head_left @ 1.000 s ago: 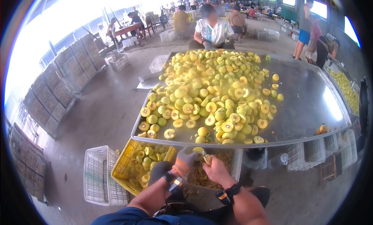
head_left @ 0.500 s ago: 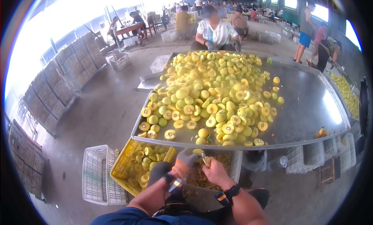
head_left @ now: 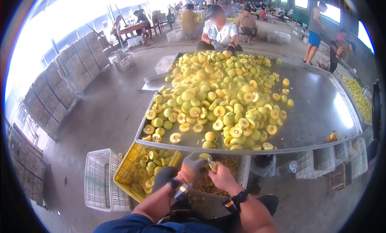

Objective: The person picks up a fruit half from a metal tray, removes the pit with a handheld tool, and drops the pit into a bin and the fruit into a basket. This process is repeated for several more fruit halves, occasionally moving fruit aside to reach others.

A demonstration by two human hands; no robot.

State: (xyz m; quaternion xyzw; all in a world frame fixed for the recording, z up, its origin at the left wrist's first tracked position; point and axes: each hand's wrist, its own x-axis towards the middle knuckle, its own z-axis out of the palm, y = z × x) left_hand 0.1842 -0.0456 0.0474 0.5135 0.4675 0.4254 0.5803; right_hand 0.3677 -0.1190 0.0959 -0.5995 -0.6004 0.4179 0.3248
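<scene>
My left hand, in a grey glove with an orange cuff, is closed on a yellow-green peach half, its cut side up. A short pitting tool with a metal tip and a tan handle is gripped in my bare right hand. Its tip is right at the peach half. Both hands are close together over a white crate holding brown pits and scraps. Just beyond them, many halved peaches, some with pits showing, are heaped on a metal table.
Left of my knee stands a yellow crate of peach halves, with a white crate beside it. The table's raised rim runs before my hands. Across the table sits a gloved person. White crates stand at right.
My hands stay nearly in place, with the peach half turned slightly more cut side up. Across the table, the person's hands have come together at the heap's far edge.
</scene>
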